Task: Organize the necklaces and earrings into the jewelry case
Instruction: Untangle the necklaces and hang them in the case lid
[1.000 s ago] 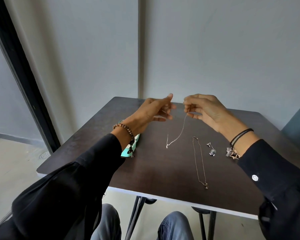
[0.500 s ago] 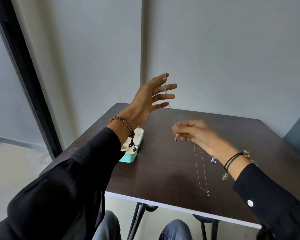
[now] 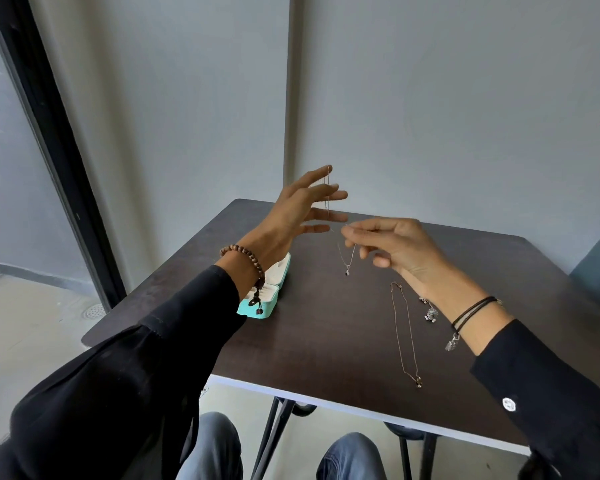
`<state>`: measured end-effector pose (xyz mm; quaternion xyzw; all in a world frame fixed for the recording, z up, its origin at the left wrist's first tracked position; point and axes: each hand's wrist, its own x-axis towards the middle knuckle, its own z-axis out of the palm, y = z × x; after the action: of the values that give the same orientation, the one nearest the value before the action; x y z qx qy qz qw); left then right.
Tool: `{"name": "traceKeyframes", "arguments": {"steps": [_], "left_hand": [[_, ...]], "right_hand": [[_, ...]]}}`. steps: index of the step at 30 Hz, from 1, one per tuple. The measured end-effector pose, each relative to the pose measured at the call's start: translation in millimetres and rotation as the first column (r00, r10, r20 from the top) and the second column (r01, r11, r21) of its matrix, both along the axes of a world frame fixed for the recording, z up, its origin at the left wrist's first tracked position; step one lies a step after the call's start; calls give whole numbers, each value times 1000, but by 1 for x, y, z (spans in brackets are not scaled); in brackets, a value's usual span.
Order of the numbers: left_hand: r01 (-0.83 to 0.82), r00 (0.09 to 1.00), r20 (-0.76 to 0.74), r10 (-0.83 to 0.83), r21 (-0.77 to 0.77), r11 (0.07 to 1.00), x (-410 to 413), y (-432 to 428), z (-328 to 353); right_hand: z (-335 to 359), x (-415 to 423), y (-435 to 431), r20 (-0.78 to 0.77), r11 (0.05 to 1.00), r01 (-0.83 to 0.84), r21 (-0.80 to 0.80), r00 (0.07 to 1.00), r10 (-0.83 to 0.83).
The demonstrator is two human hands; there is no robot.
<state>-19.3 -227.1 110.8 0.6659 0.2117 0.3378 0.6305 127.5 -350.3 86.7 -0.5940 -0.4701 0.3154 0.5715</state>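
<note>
**A:** What are the hands doing?

**B:** The right hand (image 3: 395, 247) is pinching the thin necklace (image 3: 327, 206) between thumb and forefinger, partway along its length. The left hand (image 3: 291, 216) is raised with its fingers spread and straight. The chain is hanging from its index fingertip, but I cannot tell whether a hidden thumb is pinning it there. The pendant (image 3: 347, 271) is dangling below the right pinch, above the table (image 3: 326, 358).

**A:** So the necklace is in the air, not in the case?

**B:** Yes, it is stretched between both hands. I think they are drawing it out straight before laying it in. A chain this fine is probably going to kink or knot if it bunches. Keeping it taut and lowering the pendant end first should be working in their favour.

**A:** Where is the case?

**B:** The jewelry case (image 3: 269, 308) is lying open at the left side of the table, just beyond the left wrist. The forearm is covering part of it, so I cannot read its compartments.

**A:** Is anything getting in the way?

**B:** The beaded bracelet (image 3: 246, 254) has a tassel hanging right over the case, and it could be snagging the chain on the way down. A second necklace (image 3: 404, 334) is lying stretched out under the right forearm. The earrings (image 3: 430, 311) are sitting just beside it, near the wrist. A careless sweep of that sleeve could be dragging either one.
</note>
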Motion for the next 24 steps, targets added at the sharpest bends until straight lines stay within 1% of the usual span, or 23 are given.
{"name": "traceKeyframes", "arguments": {"steps": [5,8,11,13,15,20,24], "left_hand": [[48,991,-129,-30,134,990,-2,-10,-9],[78,981,-186,-51,136,988,-6,-17,-9],[113,968,-239,-74,153,982,-6,-19,-9],[134,965,-246,-93,157,978,-7,-19,-9],[143,966,-236,-108,135,981,-8,-19,-9],[125,972,-212,-98,117,985,-10,-18,-10],[109,979,-182,-94,69,992,-13,-14,-14]], "right_hand": [[19,-2,0,55,995,14,103,998,-20],[22,-2,2,49,988,60,139,997,-67],[20,-2,3,-10,981,119,152,993,-119],[16,-3,4,-30,980,147,134,989,-144],[12,-5,5,-53,987,119,104,992,-114],[7,-11,9,-247,998,5,61,969,11],[6,-15,8,-268,1000,-18,16,963,21]]}}
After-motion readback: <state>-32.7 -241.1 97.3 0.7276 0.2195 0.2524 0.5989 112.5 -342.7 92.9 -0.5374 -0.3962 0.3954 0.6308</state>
